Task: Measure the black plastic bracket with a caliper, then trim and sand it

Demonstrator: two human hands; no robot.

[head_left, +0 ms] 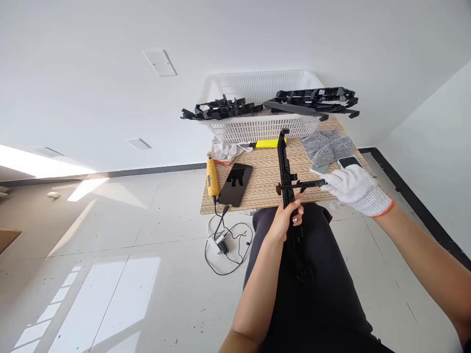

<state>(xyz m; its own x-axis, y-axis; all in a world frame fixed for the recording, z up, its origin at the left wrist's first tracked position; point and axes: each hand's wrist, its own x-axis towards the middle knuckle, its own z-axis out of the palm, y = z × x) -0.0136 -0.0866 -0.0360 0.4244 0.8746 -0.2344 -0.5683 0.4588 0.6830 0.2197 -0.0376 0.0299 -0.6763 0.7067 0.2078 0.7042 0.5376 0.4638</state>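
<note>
My bare left hand (289, 218), with a ring on one finger, is wrapped round a long black plastic part (285, 164). The part stands at a slant over my lap, its upper end reaching across the table. A knitted white glove with an orange cuff covers my right hand (351, 189). Its fingers are closed on the right end of a thin black bar (311, 184) that crosses the part. Whether this bar is a separate tool or belongs to the part, I cannot tell. The part's lower end fades into my dark clothing.
Behind, a white plastic basket (257, 130) holds several black plastic parts (309, 100). On the wooden table (257, 154) lie a yellow-handled tool (267, 143), another glove (224, 151), a yellow corded tool (212, 179), a black phone (235, 184) and a grey cloth (327, 146). Cables (228, 269) trail on the floor.
</note>
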